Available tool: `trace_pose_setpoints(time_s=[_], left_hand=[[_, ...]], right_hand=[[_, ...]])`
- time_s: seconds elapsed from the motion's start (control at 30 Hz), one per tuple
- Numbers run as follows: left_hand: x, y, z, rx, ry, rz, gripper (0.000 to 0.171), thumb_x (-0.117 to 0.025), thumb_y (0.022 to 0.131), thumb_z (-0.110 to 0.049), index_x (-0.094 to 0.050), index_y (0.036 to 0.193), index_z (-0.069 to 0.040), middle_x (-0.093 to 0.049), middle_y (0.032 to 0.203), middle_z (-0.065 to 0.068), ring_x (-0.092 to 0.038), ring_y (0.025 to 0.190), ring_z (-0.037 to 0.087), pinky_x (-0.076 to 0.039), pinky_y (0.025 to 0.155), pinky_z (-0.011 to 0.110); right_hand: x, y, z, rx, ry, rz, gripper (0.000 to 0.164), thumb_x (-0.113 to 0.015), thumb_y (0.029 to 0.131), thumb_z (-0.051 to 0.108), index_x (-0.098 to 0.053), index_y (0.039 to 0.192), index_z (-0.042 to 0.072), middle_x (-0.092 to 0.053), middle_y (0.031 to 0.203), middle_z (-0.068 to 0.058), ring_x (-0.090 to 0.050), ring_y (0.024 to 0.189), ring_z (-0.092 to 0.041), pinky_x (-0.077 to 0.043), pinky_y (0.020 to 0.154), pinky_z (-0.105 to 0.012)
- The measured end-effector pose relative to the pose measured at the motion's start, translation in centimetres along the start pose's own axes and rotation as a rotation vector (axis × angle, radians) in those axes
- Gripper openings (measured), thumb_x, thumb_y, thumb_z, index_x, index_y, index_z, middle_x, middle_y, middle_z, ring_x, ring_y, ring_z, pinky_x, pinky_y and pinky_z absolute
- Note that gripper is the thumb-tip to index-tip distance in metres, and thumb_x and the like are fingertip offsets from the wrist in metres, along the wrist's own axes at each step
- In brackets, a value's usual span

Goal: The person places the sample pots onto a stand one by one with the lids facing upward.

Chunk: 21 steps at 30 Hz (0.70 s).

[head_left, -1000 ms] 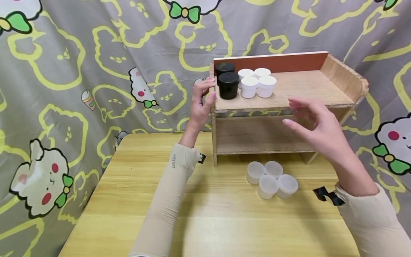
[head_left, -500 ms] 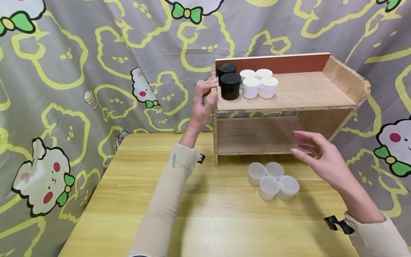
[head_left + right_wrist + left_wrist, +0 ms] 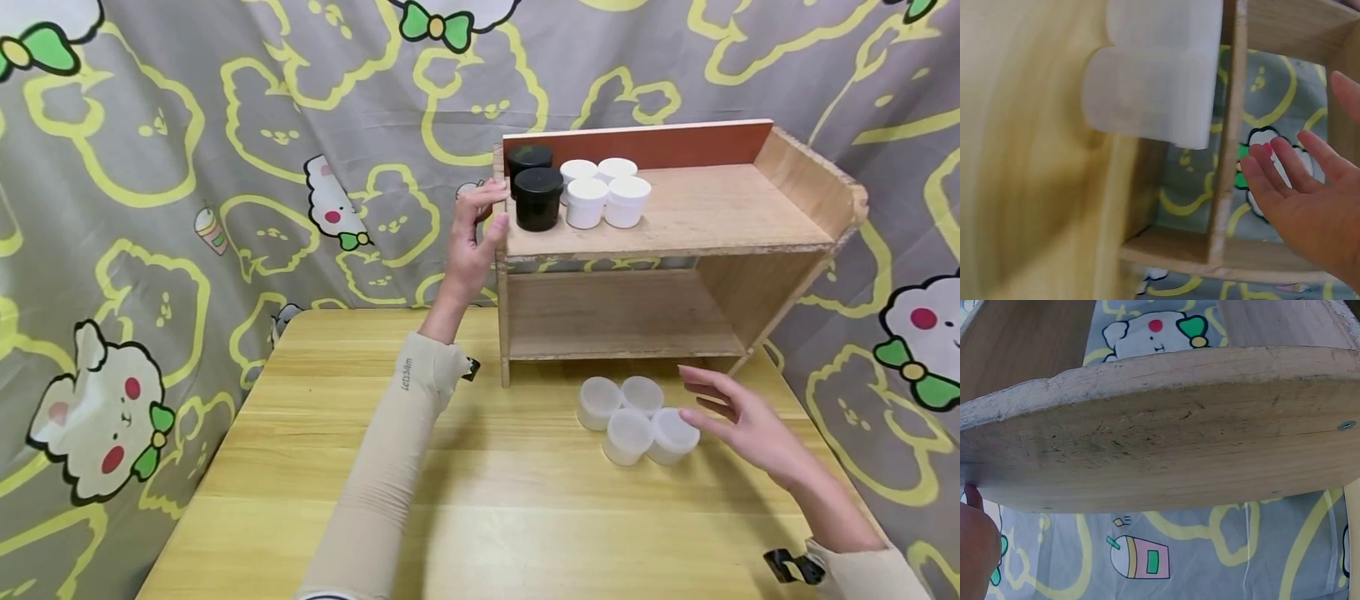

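My left hand (image 3: 471, 242) is at the left side panel of a small wooden shelf (image 3: 720, 208), its bent fingers and thumb holding the panel near the top. Part of that hand touches the panel's outer face in the left wrist view. Low over the table, my right hand (image 3: 738, 421) has its fingers spread from the thumb and grips nothing. Just left of it, several translucent lidded jars (image 3: 628, 435) stand in a cluster; its thumb overlaps the nearest jar (image 3: 672, 437) in view, and contact cannot be told. In the right wrist view the fingers (image 3: 1297, 165) are apart from the jars.
On the upper board, two black jars (image 3: 538, 200) stand at the left end beside several white jars (image 3: 626, 202). A lower board (image 3: 622, 317) runs beneath. The wooden table (image 3: 480, 517) extends in front, and a patterned curtain (image 3: 285, 125) hangs behind.
My right hand has come down from the upper board's front edge to beside the translucent jars. The left hand stays at the side panel, and the jars have not moved.
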<state>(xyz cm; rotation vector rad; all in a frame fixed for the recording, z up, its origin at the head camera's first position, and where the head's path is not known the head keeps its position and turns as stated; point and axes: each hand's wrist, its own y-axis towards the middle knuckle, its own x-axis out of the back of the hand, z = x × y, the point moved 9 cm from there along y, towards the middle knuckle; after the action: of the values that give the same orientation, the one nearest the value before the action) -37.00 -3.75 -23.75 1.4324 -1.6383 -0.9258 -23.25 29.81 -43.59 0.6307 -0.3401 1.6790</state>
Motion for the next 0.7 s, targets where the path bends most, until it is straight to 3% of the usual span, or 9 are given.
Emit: trace_pose_setpoints(time_s=[0.1, 0.23, 0.33, 0.47, 0.57, 0.7], left_hand=[[0.1, 0.1, 0.0, 0.001, -0.001, -0.003, 0.028, -0.053, 0.096, 0.004, -0.053, 0.121, 0.016, -0.050, 0.131, 0.037, -0.041, 0.140, 0.054, -0.043, 0.113, 0.041], [0.0, 0.1, -0.1, -0.003, -0.002, 0.000, 0.027, -0.053, 0.096, 0.005, -0.053, 0.121, 0.016, -0.050, 0.131, 0.037, -0.041, 0.139, 0.054, -0.044, 0.112, 0.043], [0.0, 0.2, 0.0, 0.000, -0.006, 0.000, 0.027, -0.053, 0.096, 0.007, -0.053, 0.121, 0.016, -0.050, 0.131, 0.038, -0.041, 0.140, 0.054, -0.044, 0.113, 0.052], [0.1, 0.2, 0.6, 0.009, -0.011, -0.004, 0.027, -0.053, 0.096, 0.005, -0.053, 0.121, 0.015, -0.050, 0.132, 0.037, -0.041, 0.142, 0.052, -0.043, 0.115, 0.044], [0.1, 0.1, 0.6, 0.009, -0.018, -0.004, 0.027, -0.053, 0.096, 0.004, -0.053, 0.121, 0.016, -0.050, 0.132, 0.038, -0.041, 0.142, 0.053, -0.043, 0.116, 0.037], [0.1, 0.0, 0.1, 0.018, -0.022, -0.002, 0.028, -0.053, 0.095, 0.005, -0.053, 0.120, 0.018, -0.051, 0.131, 0.039, -0.040, 0.141, 0.055, -0.043, 0.117, 0.041]], right_hand=[[-0.6, -0.3, -1.0, -0.007, 0.022, 0.023, 0.061, -0.069, 0.100, 0.017, -0.045, 0.156, 0.011, -0.051, 0.146, 0.007, -0.051, 0.126, 0.001, -0.046, 0.095, -0.009], [-1.6, -0.8, -2.4, -0.007, 0.057, 0.049, 0.063, -0.072, 0.097, 0.015, -0.045, 0.154, 0.005, -0.048, 0.142, 0.019, -0.052, 0.123, 0.007, -0.047, 0.096, -0.010], [-2.3, -1.0, -3.2, -0.010, 0.086, 0.068, 0.067, -0.075, 0.095, 0.012, -0.044, 0.153, -0.001, -0.051, 0.147, 0.002, -0.052, 0.119, 0.013, -0.049, 0.094, -0.011], [-3.1, -1.1, -3.9, -0.022, 0.098, 0.088, 0.073, -0.078, 0.090, 0.009, -0.042, 0.153, -0.004, -0.046, 0.148, -0.029, -0.054, 0.116, 0.012, -0.052, 0.089, -0.013], [-3.6, -1.2, -4.3, -0.035, 0.112, 0.095, 0.076, -0.080, 0.088, 0.007, -0.041, 0.153, -0.004, -0.049, 0.143, -0.029, -0.057, 0.111, 0.008, -0.054, 0.085, -0.016], [-3.8, -1.2, -4.7, -0.026, 0.115, 0.070, 0.077, -0.083, 0.085, 0.005, -0.043, 0.150, -0.003, -0.055, 0.135, -0.026, -0.060, 0.105, 0.004, -0.056, 0.082, -0.020]])
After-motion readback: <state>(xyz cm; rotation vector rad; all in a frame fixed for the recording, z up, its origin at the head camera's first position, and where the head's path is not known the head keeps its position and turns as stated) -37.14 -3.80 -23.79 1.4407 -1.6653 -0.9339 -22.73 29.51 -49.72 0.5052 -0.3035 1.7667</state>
